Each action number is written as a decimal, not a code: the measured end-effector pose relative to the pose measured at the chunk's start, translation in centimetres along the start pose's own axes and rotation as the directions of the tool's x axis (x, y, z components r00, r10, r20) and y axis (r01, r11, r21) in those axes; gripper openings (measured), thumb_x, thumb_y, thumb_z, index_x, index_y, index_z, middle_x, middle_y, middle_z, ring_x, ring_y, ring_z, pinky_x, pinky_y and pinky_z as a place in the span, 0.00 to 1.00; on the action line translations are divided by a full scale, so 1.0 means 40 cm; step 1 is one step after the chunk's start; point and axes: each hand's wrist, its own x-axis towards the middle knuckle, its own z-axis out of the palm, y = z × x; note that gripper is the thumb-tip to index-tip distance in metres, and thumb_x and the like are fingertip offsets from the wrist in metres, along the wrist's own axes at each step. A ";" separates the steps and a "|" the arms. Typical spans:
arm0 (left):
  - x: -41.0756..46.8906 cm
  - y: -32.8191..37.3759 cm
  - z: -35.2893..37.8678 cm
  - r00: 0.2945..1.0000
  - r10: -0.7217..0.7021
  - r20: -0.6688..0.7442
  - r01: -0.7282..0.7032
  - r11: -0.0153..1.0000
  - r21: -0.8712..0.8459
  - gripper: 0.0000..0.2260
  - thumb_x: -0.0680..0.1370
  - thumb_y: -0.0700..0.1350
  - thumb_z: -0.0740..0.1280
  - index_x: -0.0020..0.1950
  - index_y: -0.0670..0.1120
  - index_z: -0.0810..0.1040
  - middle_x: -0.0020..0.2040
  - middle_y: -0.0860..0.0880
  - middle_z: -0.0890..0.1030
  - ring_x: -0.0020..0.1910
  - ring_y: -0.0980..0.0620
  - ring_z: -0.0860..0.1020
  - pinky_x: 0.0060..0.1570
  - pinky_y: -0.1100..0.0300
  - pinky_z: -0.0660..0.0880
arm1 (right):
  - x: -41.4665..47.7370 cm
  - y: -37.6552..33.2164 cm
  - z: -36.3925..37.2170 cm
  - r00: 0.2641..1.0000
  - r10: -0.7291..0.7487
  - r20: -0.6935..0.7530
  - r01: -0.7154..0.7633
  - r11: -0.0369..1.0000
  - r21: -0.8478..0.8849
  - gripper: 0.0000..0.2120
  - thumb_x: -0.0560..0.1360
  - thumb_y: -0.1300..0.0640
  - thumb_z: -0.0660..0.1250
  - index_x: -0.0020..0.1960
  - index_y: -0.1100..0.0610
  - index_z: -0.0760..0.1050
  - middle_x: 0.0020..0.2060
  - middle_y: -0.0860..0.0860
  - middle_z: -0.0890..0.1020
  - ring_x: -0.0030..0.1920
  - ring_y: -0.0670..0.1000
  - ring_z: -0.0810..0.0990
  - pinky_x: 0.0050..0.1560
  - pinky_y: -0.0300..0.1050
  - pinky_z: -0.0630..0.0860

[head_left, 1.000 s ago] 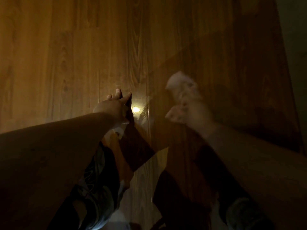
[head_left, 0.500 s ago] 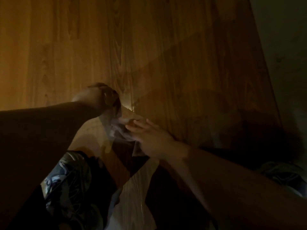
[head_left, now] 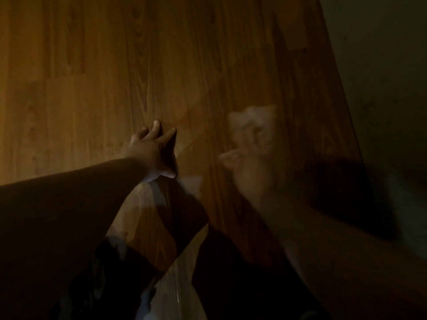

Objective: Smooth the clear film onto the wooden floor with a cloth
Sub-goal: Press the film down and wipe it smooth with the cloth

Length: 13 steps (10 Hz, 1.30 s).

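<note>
Dim wooden floor (head_left: 92, 77) fills the view, with a dark wall at far right. Left hand (head_left: 152, 151) presses flat, fingers straight and spread, on the clear film (head_left: 175, 296), whose glossy loose end trails between the forearms. Right hand (head_left: 249, 172), motion-blurred, has its fingers curled around a pale cloth (head_left: 251, 125) just beside it, on the film.

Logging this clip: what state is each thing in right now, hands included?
left hand: fingers straight, pressed on the wooden floor
right hand: motion-blurred, gripping the cloth
cloth: bunched in right hand
clear film: partly down, near end loose and wrinkled
wooden floor: partly under film
</note>
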 end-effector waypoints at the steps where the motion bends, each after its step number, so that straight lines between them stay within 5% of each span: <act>1: -0.003 0.000 -0.009 1.000 -0.003 -0.022 0.003 1.000 -0.010 0.58 0.55 0.72 0.70 0.74 0.66 0.37 0.79 0.49 0.44 0.77 0.43 0.47 0.70 0.42 0.60 | -0.077 -0.081 0.095 0.895 -0.357 0.267 0.368 0.930 0.011 0.31 0.76 0.43 0.54 0.77 0.46 0.49 0.77 0.48 0.52 0.76 0.54 0.51 0.72 0.52 0.45; 2: -0.014 0.006 -0.013 0.999 -0.021 -0.036 0.019 0.999 -0.037 0.57 0.58 0.69 0.74 0.75 0.66 0.40 0.79 0.50 0.42 0.77 0.40 0.49 0.71 0.43 0.59 | -0.077 -0.063 0.081 0.814 -0.482 0.322 0.505 0.863 0.017 0.30 0.77 0.41 0.50 0.77 0.43 0.46 0.77 0.43 0.48 0.77 0.49 0.45 0.73 0.53 0.43; 3: -0.018 0.012 -0.017 0.999 -0.017 -0.045 0.016 1.000 -0.020 0.56 0.59 0.65 0.76 0.76 0.64 0.42 0.79 0.49 0.43 0.76 0.39 0.50 0.72 0.43 0.59 | 0.009 0.057 0.045 0.872 -0.422 0.248 0.457 0.884 -0.102 0.26 0.81 0.46 0.46 0.77 0.44 0.46 0.77 0.44 0.47 0.77 0.50 0.46 0.72 0.51 0.41; 4: -0.014 0.013 -0.013 0.998 -0.003 -0.058 0.002 1.000 -0.005 0.56 0.60 0.64 0.76 0.77 0.63 0.42 0.79 0.47 0.43 0.76 0.38 0.50 0.72 0.44 0.58 | 0.090 0.236 -0.048 0.968 -0.153 0.198 0.171 0.982 -0.077 0.21 0.83 0.57 0.52 0.76 0.50 0.57 0.76 0.48 0.56 0.75 0.49 0.54 0.65 0.26 0.40; 5: -0.006 0.006 -0.004 0.997 0.002 -0.075 -0.001 1.000 0.007 0.57 0.58 0.66 0.76 0.76 0.63 0.41 0.79 0.46 0.43 0.77 0.39 0.49 0.72 0.43 0.59 | 0.142 0.356 -0.108 0.962 0.255 0.101 -0.259 0.965 0.035 0.17 0.82 0.55 0.56 0.69 0.58 0.70 0.73 0.59 0.64 0.73 0.58 0.59 0.68 0.28 0.45; 6: -0.006 0.004 -0.003 0.998 -0.010 -0.067 0.010 1.000 0.001 0.57 0.58 0.67 0.76 0.76 0.65 0.41 0.79 0.47 0.43 0.76 0.39 0.50 0.71 0.42 0.60 | 0.131 0.258 -0.075 0.919 0.289 0.268 -0.310 0.950 0.039 0.18 0.81 0.52 0.57 0.68 0.57 0.72 0.71 0.59 0.68 0.72 0.61 0.62 0.70 0.56 0.60; 7: -0.010 0.024 -0.013 0.998 -0.041 -0.057 0.041 0.999 -0.008 0.57 0.59 0.64 0.77 0.76 0.63 0.42 0.79 0.46 0.43 0.76 0.38 0.50 0.71 0.42 0.59 | 0.058 0.068 -0.013 0.971 -0.016 0.237 -0.003 0.997 0.080 0.23 0.77 0.48 0.61 0.70 0.54 0.68 0.68 0.56 0.71 0.67 0.59 0.69 0.62 0.53 0.66; 8: -0.022 0.060 -0.030 0.998 -0.064 0.011 0.064 0.998 -0.030 0.54 0.63 0.58 0.78 0.78 0.59 0.45 0.79 0.44 0.44 0.76 0.35 0.50 0.71 0.44 0.57 | -0.003 -0.050 0.016 0.845 -0.408 0.346 0.417 0.907 0.050 0.38 0.75 0.45 0.64 0.78 0.47 0.47 0.77 0.47 0.49 0.77 0.52 0.47 0.72 0.52 0.47; 9: -0.046 0.090 -0.035 0.999 -0.042 -0.028 0.040 0.996 -0.076 0.48 0.68 0.50 0.76 0.79 0.52 0.50 0.79 0.43 0.47 0.76 0.37 0.49 0.74 0.47 0.55 | 0.030 0.014 -0.008 0.821 -0.451 0.350 0.465 0.884 0.049 0.34 0.77 0.43 0.61 0.77 0.43 0.49 0.77 0.44 0.48 0.77 0.50 0.46 0.73 0.51 0.48; 10: -0.067 0.123 -0.027 0.992 0.063 -0.110 -0.075 0.991 -0.109 0.38 0.72 0.48 0.73 0.78 0.47 0.58 0.78 0.42 0.53 0.77 0.41 0.49 0.74 0.48 0.54 | 0.078 0.187 -0.069 0.961 -0.230 0.152 0.223 0.973 0.061 0.26 0.78 0.44 0.60 0.75 0.46 0.60 0.78 0.50 0.50 0.77 0.53 0.47 0.75 0.46 0.48; 11: -0.073 0.151 -0.034 0.992 0.093 -0.083 -0.102 0.988 -0.117 0.33 0.74 0.51 0.71 0.75 0.45 0.63 0.77 0.40 0.56 0.76 0.39 0.52 0.73 0.46 0.54 | 0.081 0.354 -0.128 0.985 0.173 0.011 -0.173 0.984 -0.040 0.32 0.81 0.44 0.54 0.78 0.55 0.47 0.77 0.54 0.44 0.77 0.54 0.42 0.75 0.45 0.40; 12: -0.047 0.173 -0.059 0.992 0.101 -0.077 -0.106 0.993 -0.057 0.42 0.71 0.55 0.73 0.78 0.45 0.56 0.78 0.40 0.51 0.77 0.39 0.48 0.75 0.48 0.52 | 0.082 0.354 -0.104 0.945 0.263 0.196 -0.249 0.964 -0.097 0.22 0.81 0.52 0.54 0.74 0.56 0.63 0.74 0.56 0.64 0.74 0.56 0.60 0.73 0.49 0.55; 13: -0.007 0.193 -0.087 0.996 0.066 -0.056 -0.070 0.995 -0.075 0.48 0.68 0.57 0.76 0.79 0.44 0.53 0.79 0.40 0.48 0.77 0.40 0.46 0.75 0.49 0.51 | 0.066 0.203 -0.049 0.948 0.141 0.286 -0.155 0.988 0.028 0.16 0.77 0.55 0.60 0.63 0.51 0.76 0.69 0.56 0.71 0.69 0.57 0.68 0.65 0.50 0.65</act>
